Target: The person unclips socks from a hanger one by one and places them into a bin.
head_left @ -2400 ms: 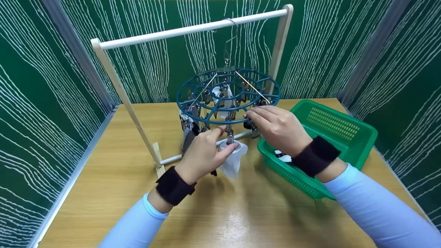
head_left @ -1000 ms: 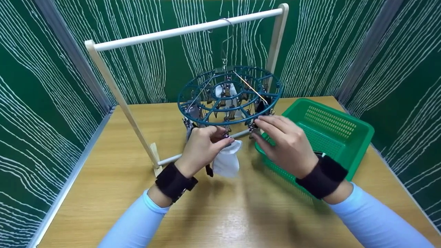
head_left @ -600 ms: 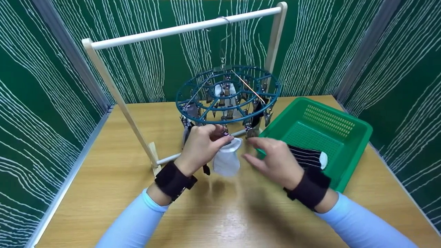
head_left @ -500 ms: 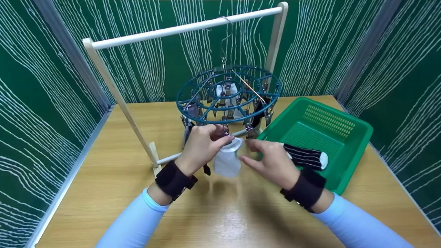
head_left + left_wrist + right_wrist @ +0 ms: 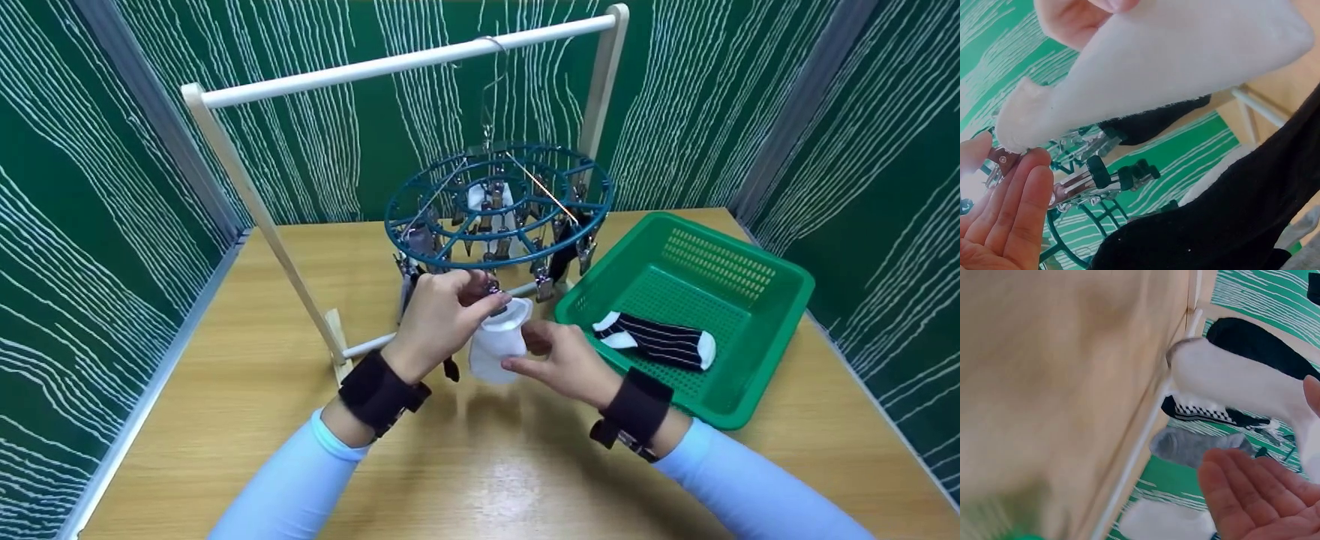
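Since a moment ago I've watched the right hand (image 5: 574, 364) drop inward, its thumb now against the side of the hanging white sock (image 5: 496, 349), though I cannot tell whether its fingers pinch the cloth. I see the left hand (image 5: 437, 316) with thumb and fingers clamped on the metal clip (image 5: 1004, 157) at the sock's opening, under the round hanger (image 5: 480, 265). Off right, a striped sock (image 5: 667, 343) lies in the green basket (image 5: 780, 306); behind, the hanger hangs from a white rail (image 5: 412, 60).

Our plain white sock (image 5: 496, 346) hangs cuff upward at the metal clip (image 5: 493, 288) pinched in our left hand (image 5: 439, 307), its side against our right hand (image 5: 574, 360).
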{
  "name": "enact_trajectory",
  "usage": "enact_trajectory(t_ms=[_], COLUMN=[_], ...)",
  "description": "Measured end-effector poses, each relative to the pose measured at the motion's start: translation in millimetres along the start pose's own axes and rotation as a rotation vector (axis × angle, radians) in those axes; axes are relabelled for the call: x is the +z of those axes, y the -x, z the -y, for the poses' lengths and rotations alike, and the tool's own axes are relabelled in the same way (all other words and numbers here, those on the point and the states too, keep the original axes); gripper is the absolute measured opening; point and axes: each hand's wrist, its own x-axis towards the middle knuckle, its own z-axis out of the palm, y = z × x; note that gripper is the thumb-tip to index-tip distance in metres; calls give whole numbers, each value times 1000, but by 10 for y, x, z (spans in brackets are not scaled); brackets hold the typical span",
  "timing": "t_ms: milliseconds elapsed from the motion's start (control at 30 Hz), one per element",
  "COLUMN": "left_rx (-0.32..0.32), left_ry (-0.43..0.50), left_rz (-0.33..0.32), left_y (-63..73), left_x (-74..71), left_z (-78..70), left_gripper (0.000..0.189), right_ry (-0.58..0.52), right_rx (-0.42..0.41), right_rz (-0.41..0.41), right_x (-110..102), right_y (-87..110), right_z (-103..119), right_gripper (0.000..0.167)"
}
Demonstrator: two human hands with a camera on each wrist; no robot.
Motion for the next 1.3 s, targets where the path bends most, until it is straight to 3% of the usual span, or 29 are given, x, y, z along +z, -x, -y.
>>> enact_trajectory(t_ms=[400,633,1033,1300], left_rx=[43,93,108,149], left_ry=[-27,-22,-20,-27], left_rz=[-14,-37,-89,-108], left_y=[10,31,49,55], left_x=[28,45,52,48], left_z=[19,48,18,22], left_gripper=[19,17,14,14], right_ry=[-217,-193,-197,-177], right_rx=[4,7,-53,-33], right_rz=[-28,-62,-110,-98], right_x=[129,124,140,155], right_y=[-95,-96,-61,-24], right_z=[-90,-101,-108,-150], right_gripper=[24,20,15,16])
